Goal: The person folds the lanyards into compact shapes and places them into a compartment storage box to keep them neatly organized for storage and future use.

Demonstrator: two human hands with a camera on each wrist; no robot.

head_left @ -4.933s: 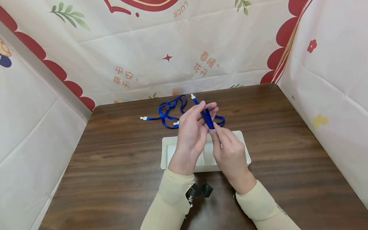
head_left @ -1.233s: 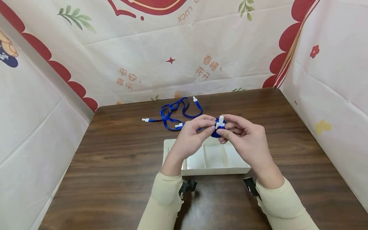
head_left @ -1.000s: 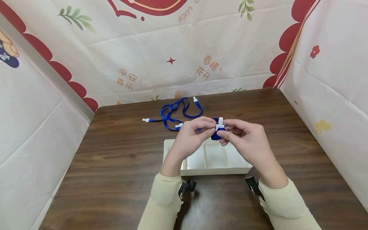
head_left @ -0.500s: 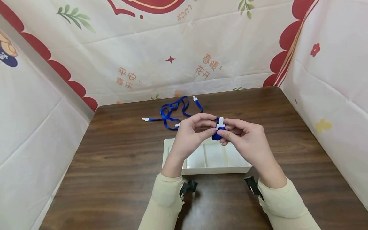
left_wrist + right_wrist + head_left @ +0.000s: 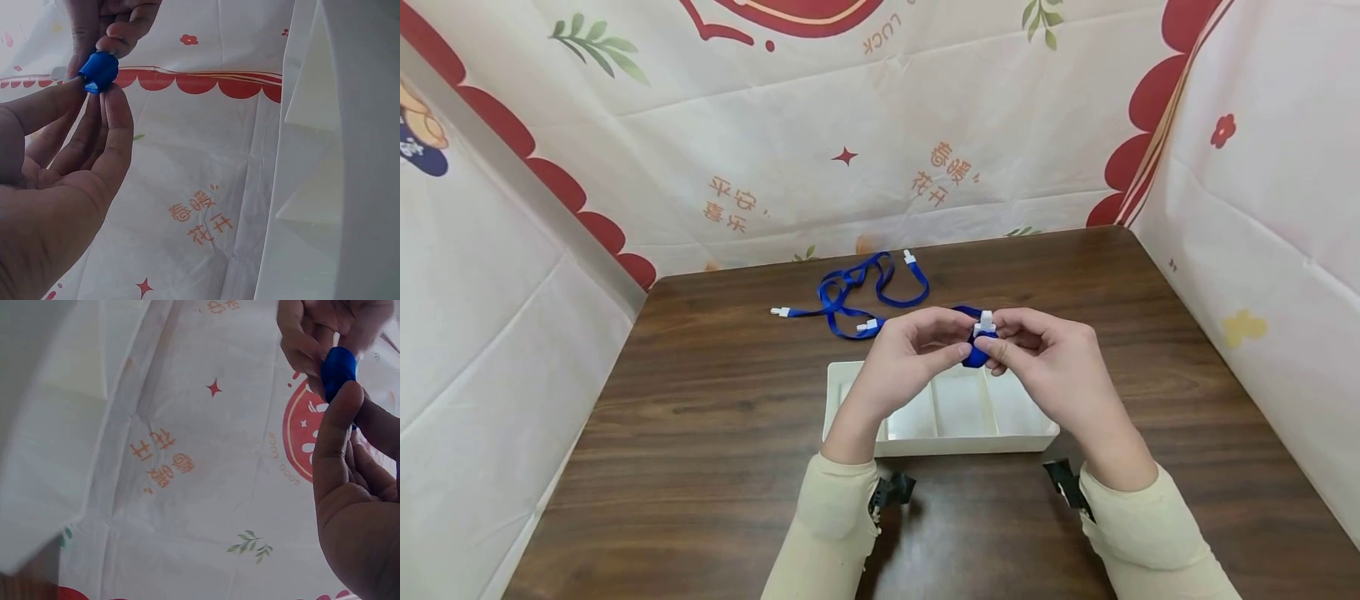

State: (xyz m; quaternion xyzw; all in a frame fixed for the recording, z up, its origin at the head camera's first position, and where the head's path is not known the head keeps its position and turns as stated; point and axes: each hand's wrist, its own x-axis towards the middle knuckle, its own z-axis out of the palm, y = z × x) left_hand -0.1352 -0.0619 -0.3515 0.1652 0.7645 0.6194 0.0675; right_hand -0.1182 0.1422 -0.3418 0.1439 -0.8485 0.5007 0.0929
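Both hands are nearly shut, with bent fingers. The left hand and the right hand pinch the same small blue roll between them. A white clip sticks up from its top. The roll is up in the air, over the back part of the white tray. The tray has little walls inside. Loose blue straps lie behind the tray, near the back edge of the table. Wide brown wood stretches from the tray to the left and right edges. The cloth wall stands behind.
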